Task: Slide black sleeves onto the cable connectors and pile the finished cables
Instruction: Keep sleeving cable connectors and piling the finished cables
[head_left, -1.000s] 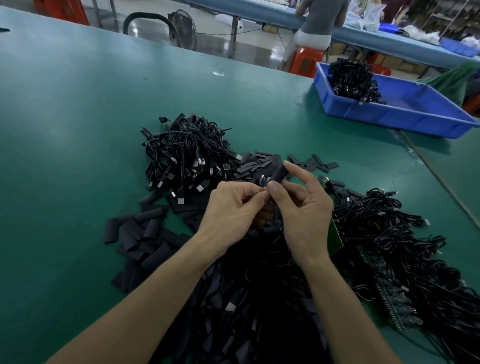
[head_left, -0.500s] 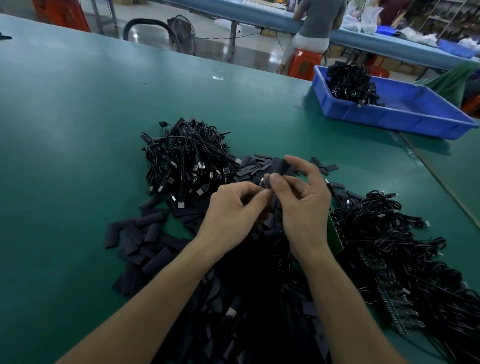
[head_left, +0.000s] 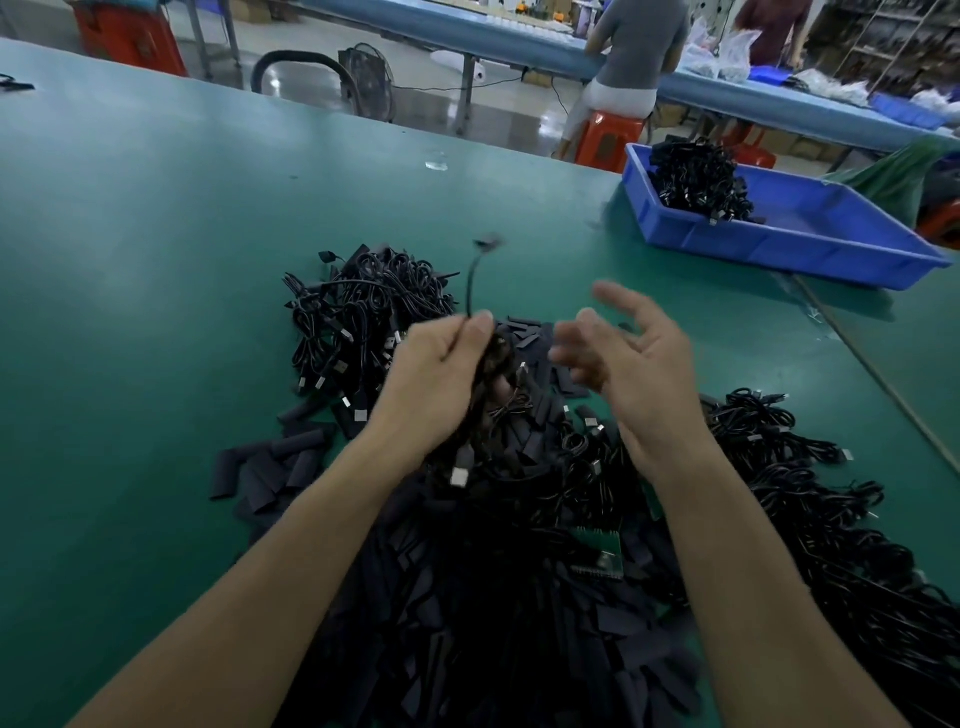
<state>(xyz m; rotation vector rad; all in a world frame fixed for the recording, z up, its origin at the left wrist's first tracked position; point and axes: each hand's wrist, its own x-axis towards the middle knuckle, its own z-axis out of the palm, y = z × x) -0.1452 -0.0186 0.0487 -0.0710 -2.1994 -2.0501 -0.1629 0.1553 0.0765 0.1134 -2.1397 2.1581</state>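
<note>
My left hand (head_left: 441, 364) grips a coiled black cable (head_left: 493, 405); one end of it sticks up, blurred, with a dark sleeved tip (head_left: 487, 243), and a silver connector (head_left: 459, 475) hangs below my wrist. My right hand (head_left: 631, 358) is beside it, fingers spread and blurred, holding nothing. A pile of black cables (head_left: 358, 317) lies just beyond my left hand. Loose black sleeves (head_left: 275, 467) are strewn on the green table (head_left: 156, 260) and heaped under my forearms. Another heap of black cables (head_left: 810, 483) lies at the right.
A blue tray (head_left: 810, 244) holding a bundle of cables stands at the far right. A small green circuit board (head_left: 602, 556) lies among the sleeves. A person sits on an orange stool (head_left: 608, 137) at a far table. A thin rod (head_left: 883, 384) runs along the right.
Earlier both hands pinched a sleeve and cable end together. Now my right hand has let go and opened to the right, while my left hand keeps the cable, its end flicked upward.
</note>
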